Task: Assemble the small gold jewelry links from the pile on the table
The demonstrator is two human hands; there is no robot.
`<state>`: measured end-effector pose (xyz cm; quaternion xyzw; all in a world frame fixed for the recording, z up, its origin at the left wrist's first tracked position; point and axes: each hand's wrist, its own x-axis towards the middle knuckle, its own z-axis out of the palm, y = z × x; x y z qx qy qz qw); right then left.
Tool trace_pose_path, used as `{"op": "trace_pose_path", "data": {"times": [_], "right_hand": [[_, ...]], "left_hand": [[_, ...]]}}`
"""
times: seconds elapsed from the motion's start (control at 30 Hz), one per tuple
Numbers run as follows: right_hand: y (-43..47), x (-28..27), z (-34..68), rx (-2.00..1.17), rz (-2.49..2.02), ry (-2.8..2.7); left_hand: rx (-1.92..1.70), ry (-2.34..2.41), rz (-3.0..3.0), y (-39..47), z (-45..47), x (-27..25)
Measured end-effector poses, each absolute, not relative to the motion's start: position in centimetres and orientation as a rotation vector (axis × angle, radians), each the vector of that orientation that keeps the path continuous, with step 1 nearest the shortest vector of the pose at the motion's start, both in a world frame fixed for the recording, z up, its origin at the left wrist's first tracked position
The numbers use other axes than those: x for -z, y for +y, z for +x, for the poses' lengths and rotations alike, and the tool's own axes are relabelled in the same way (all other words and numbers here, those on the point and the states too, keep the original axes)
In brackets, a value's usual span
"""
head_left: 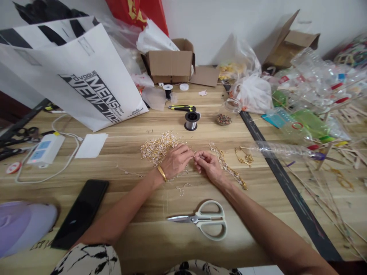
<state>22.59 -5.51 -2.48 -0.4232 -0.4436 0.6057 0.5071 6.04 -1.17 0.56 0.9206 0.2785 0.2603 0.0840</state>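
A fluffy heap of tiny gold and clear beads on thin wire (158, 147) lies on the pale wooden table (137, 229), touching the far side of the left hand. The left hand (175, 160) has a shiny gold bangle (162, 173) on its wrist. Its fingers are curled in tight, and the fingertips pinch something very small; it is too tiny to tell what. The right hand (208, 165) is curled the same way, and its fingertips meet the left hand's tips over the table. Both arms reach forward, with the wrists low near the wood.

A long bumpy gold chain (229, 168) lies just beside the right hand. Smooth grey-handled scissors with shiny metal blades (205, 220) lie shut, nearer the person than the hands. A small round spool of clear thread (191, 120) stands farther away, next to a little glass jar of dark beads (226, 112). A flat black phone (82, 212) lies to the left. A big white paper bag with black letters (86, 80) lies tipped over at the back.
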Motion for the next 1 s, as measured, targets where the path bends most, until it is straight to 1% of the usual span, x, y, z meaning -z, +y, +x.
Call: {"op": "trace_pose_path", "data": {"times": [0.17,0.6,0.83,1.0], "right_hand": [[-5.5,2.3,22.7,-1.479,-0.981,-1.087],[-5.5,2.1,22.8,-1.517,-0.956,-1.1],[-5.5,1.7,22.7,-1.519,-0.968,-1.08],[-5.5,1.4,22.5,-1.524,-0.973,-1.075]], "left_hand": [[-0.819,0.797,2.784,-1.2,5.9,-0.3],[-0.945,0.843,2.559,-1.3,6.0,0.3],[-0.832,0.866,2.566,-1.0,4.8,-0.3],[-0.598,0.892,2.643,-1.0,2.7,-1.1]]}}
